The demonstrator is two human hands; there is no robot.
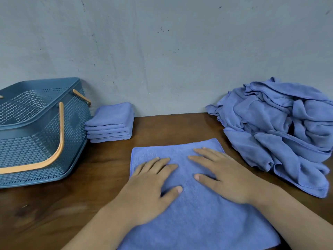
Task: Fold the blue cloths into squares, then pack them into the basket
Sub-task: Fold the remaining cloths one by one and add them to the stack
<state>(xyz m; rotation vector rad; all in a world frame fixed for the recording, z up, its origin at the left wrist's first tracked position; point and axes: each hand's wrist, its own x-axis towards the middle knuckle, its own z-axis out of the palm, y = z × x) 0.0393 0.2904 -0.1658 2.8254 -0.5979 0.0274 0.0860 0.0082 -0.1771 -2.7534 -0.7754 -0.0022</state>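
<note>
both hands are lying flat, fingers straight, left hand (151, 184) and right hand (221, 177) pressing a blue cloth (194, 213) at lower centre. the basket (41, 134) is sitting at left, folded cloths (110, 123) just beside it, unfolded pile (281, 132) at right.

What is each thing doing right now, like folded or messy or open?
Left hand: open, flat on the spread cloth.
Right hand: open, flat on it too.
Spread cloth: lying flat on the table.
Folded stack: neat, beside the basket.
Pile: crumpled, unfolded.
Basket: open-topped, handles down.
</note>
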